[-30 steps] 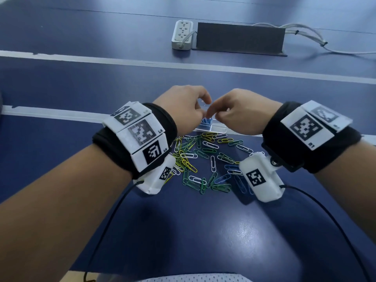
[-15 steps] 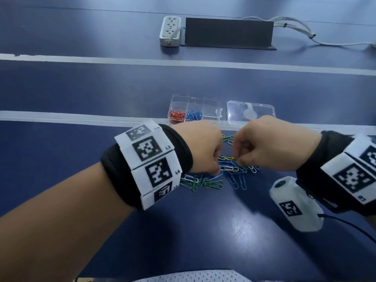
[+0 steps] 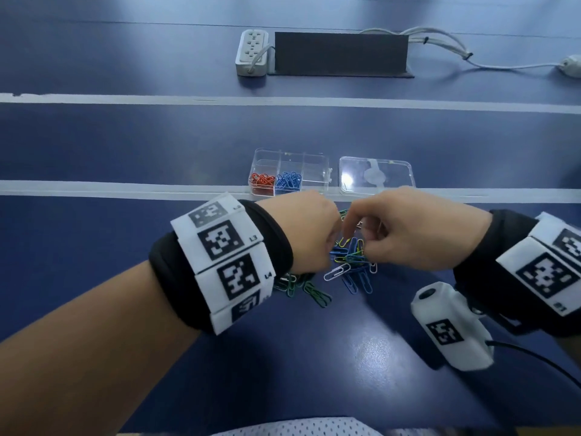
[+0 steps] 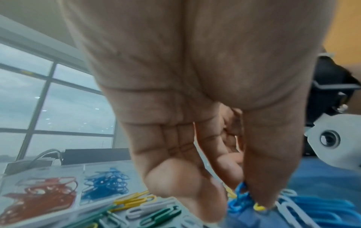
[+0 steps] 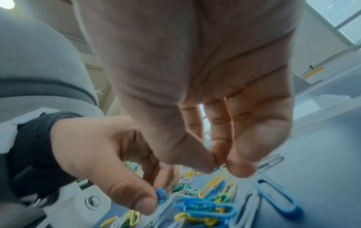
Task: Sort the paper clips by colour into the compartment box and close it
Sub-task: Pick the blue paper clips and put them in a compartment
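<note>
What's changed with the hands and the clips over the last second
Both hands came back from the box to the loose clips. The left hand now pinches a blue clip; the right hand hovers over the pile, fingertips together, a hold unclear. Red clips and blue clips stay in their compartments, lid open.

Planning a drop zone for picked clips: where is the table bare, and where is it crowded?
Bare: dark blue tabletop in front of the loose paper clip pile, and the strip between the clear compartment box and the white power strip. Crowded: the pile, under both the left hand and right hand.
</note>
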Demonstrator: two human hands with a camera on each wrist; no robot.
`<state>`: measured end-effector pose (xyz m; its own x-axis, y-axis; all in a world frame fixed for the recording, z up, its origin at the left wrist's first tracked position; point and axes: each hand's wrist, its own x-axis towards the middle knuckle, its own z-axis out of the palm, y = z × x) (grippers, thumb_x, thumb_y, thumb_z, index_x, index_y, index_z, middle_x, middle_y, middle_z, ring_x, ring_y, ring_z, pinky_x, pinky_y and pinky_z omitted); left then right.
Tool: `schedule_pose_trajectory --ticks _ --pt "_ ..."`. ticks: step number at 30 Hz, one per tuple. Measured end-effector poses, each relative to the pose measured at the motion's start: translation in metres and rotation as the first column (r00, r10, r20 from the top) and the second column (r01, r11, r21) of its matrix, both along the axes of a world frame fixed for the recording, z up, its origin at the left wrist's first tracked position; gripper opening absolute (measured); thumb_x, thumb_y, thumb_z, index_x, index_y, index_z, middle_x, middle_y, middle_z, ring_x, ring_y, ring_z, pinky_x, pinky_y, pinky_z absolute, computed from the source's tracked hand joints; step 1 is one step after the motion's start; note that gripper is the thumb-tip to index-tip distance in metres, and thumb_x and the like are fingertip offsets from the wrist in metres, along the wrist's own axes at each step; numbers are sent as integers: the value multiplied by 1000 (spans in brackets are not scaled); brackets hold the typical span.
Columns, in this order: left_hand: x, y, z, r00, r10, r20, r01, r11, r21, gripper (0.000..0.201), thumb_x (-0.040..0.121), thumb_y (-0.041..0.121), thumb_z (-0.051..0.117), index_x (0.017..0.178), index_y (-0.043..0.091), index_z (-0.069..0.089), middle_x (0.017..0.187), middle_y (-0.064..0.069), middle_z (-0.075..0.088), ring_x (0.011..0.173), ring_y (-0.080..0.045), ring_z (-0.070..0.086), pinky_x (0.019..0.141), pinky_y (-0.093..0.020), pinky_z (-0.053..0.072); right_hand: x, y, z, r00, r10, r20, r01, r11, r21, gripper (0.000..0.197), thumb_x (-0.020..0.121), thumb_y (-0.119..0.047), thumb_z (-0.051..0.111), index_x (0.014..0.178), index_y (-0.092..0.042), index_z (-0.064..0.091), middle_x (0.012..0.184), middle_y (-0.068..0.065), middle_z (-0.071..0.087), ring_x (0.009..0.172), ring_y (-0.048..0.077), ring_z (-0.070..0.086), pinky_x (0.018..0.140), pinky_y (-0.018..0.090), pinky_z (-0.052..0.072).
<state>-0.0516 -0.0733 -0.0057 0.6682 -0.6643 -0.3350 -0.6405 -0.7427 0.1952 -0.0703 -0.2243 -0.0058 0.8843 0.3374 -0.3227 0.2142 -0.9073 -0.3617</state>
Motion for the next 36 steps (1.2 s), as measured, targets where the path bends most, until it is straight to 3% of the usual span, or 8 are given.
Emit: schedule_pose_trajectory --ticks 4,8,15,19,26,31,34,36 --pt "8 2 1 1000 31 0 -31 994 -101 10 80 14 56 84 22 63 62 11 48 73 -11 49 61 -20 38 0 -5 3 999 -22 31 21 1000 14 25 74 -11 58 84 -30 71 49 -14 54 55 -10 51 58 6 40" --pt "9 0 -1 1000 27 -11 -28 995 -97 28 81 13 54 107 24 60 63 14 39 76 -14 44 67 -23 35 -2 -1 1 998 52 47 -50 998 -26 24 77 -13 58 88 -29 72 68 -12 63 60 2 53 58 3 36" --pt "9 -6 -6 999 42 -28 -44 997 -60 14 90 17 40 83 19 52 78 1 52 80 -19 49 69 -27 38 7 -1 -6 987 156 31 -150 976 -155 24 80 -20 63 98 -34 69 79 -13 59 61 0 44 57 13 34" --pt "9 -8 -7 1000 3 -14 -3 1000 -23 20 85 23 53 95 11 65 92 -4 67 89 -22 60 76 -29 48 7 -2 -11 987 156 45 -146 974 -173 14 79 -26 64 91 -30 68 75 -12 56 64 4 45 57 7 28" --pt "10 -16 -7 1000 -22 -3 22 1000 22 17 87 26 58 98 16 68 98 -2 66 82 -18 52 68 -25 40 7 -9 -3 998 44 43 -42 998 -54 8 74 -27 72 74 -30 65 70 -8 64 62 3 52 61 17 41" --pt "10 -12 -8 1000 -11 -1 11 1000 -5 18 85 20 52 87 10 67 85 -5 66 78 -21 56 66 -26 46 -7 -17 1 991 122 51 -120 991 -52 19 82 -19 59 93 -33 67 66 -9 63 62 5 54 66 20 46" --pt "11 -9 -6 1000 3 3 -3 1000 -28 12 82 17 52 80 13 64 71 0 55 74 -19 51 57 -24 39 -21 -19 1 970 244 19 -243 969 -49 20 80 -21 57 91 -34 69 79 -12 63 63 -2 49 70 18 42" --pt "13 -6 -5 1000 25 0 -25 997 -75 14 81 14 53 87 18 65 69 7 51 75 -14 48 59 -21 35 -30 -18 2 950 311 -17 -311 950 -36 20 77 -23 55 87 -33 69 81 -14 58 60 -6 42 68 16 38"
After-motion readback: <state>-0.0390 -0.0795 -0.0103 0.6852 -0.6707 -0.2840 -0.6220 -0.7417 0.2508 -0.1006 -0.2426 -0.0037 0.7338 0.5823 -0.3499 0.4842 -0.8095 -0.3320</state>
